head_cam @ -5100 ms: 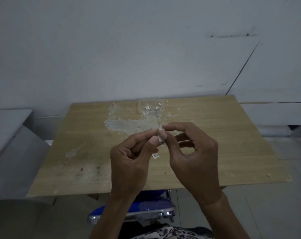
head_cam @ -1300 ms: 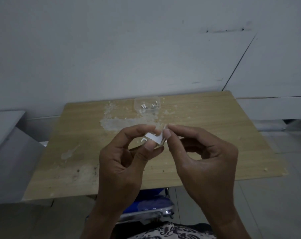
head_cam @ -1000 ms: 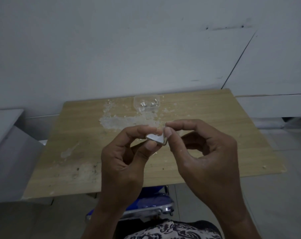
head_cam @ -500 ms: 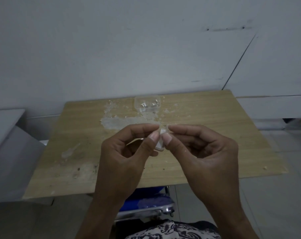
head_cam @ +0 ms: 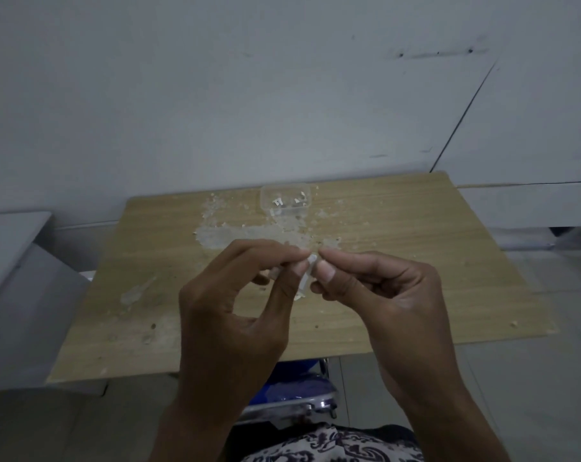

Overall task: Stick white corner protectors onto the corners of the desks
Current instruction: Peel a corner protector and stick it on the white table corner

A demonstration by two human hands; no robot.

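Note:
A small white corner protector (head_cam: 308,270) is pinched between the fingertips of both hands above the middle of the wooden desk (head_cam: 415,261). My left hand (head_cam: 236,311) grips it from the left with thumb and forefinger. My right hand (head_cam: 382,295) pinches its upper edge from the right. Most of the protector is hidden by my fingers. A clear plastic box (head_cam: 285,200) with a few white pieces inside stands at the desk's far edge.
White residue and crumbs (head_cam: 242,231) are smeared across the desk's far middle. A grey desk (head_cam: 6,248) stands to the left. A blue chair seat (head_cam: 292,391) sits under the near edge. A white wall rises right behind the desk.
Both hands have kept turning the protector between the fingertips. It now stands more on edge, and my right fingertips have shifted to its top.

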